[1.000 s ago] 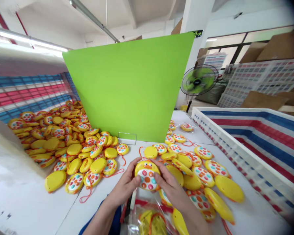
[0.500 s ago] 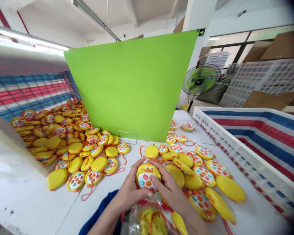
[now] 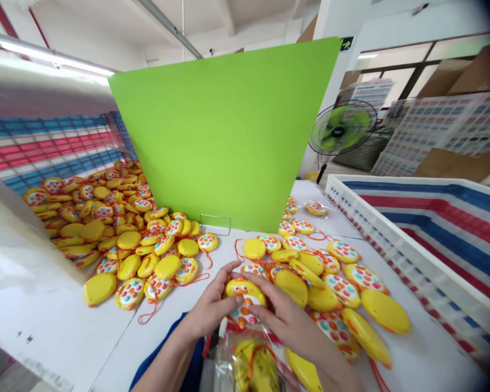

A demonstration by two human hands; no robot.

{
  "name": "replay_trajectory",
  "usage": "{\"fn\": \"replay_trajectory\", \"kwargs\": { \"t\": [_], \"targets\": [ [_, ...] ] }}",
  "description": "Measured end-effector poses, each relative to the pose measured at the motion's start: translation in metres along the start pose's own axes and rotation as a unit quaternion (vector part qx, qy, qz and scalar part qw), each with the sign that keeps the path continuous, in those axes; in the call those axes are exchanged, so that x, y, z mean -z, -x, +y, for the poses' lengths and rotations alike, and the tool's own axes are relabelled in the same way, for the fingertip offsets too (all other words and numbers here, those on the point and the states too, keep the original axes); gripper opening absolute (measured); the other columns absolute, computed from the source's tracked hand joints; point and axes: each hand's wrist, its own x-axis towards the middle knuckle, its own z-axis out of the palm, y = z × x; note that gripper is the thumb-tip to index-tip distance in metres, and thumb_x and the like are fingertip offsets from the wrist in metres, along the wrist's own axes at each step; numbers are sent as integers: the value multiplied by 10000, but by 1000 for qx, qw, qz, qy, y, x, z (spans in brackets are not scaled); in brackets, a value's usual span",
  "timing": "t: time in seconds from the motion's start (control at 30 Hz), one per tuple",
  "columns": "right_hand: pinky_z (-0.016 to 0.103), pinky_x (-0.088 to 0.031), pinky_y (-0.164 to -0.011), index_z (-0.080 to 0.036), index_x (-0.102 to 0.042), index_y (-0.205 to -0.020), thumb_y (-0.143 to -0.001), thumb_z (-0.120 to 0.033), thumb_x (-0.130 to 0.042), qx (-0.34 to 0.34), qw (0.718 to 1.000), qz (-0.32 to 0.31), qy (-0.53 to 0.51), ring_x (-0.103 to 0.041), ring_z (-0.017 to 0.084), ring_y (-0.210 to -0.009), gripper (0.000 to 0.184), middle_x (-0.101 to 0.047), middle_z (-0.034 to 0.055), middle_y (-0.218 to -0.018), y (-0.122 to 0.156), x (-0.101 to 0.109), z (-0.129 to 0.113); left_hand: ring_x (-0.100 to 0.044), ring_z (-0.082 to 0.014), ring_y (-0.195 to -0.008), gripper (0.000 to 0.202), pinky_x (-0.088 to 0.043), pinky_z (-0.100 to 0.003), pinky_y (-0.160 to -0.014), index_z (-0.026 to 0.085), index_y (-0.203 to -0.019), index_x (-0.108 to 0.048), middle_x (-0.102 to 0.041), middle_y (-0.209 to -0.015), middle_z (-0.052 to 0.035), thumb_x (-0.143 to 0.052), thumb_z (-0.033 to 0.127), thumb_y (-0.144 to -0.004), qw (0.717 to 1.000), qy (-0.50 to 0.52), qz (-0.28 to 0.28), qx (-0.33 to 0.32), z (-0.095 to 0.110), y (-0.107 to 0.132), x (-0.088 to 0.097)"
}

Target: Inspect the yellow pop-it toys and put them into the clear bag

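Note:
Between my two hands is a yellow duck-shaped toy [image 3: 251, 288], its face and white front with coloured buttons turned up towards me. My left hand [image 3: 212, 305] grips its left side, with the thumb across the front. My right hand [image 3: 283, 310] wraps the right side, thumb near the lower buttons. Just below, close to my body, lies a clear plastic bag [image 3: 228, 362] with a yellow toy and an orange cord inside. Loose duck toys [image 3: 292, 288] lie right beside my right hand, some face up and some back up.
A large heap of the same toys [image 3: 106, 212] fills the left side. Upright behind the table stands a green board [image 3: 224, 147]. To the right is a white crate [image 3: 392, 256] with a striped lining. A bagged toy [image 3: 316, 208] lies at the back right, near a fan [image 3: 343, 130].
My left thumb has moved up across the toy's front, and my right thumb has shifted lower. The toy stays between both hands. The view has shifted slightly.

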Motion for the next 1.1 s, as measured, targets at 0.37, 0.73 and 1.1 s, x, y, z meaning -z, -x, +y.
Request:
{"fn": "replay_trajectory", "kwargs": {
  "t": [0.37,0.73,1.1],
  "targets": [
    [442,-375,-1048,-321,-487,-1328,-834,-226,-587,12,1000,13,3,-503,251,-1234,513,-547,36,-1358,-3,-1,-3,-551,-101,-701,539,-437,-209,-635,210,-1042,-461,-553,-893,26,-782,170,-611,997,37,74,1,-7,-6,-9],
    [391,-444,-990,-277,-489,-1307,-845,-276,-608,0,994,-2,-111,-556,228,-1159,477,-558,55,-1331,-2,1,8,-569,-201,-1033,644,-437,-302,-865,229,-1253,-452,-554,-1194,-63,-687,69,-675,991,123,-55,12,-4,5,10],
    [365,-494,-919,-296,-367,-1368,-859,-342,-603,9,972,-16,-232,-582,208,-1115,564,-528,73,-1330,-4,-16,21,-611,-184,-936,689,-482,-286,-824,237,-1256,-453,-621,-1104,-48,-794,190,-659,998,52,31,14,1,15,18]
  ]
}}
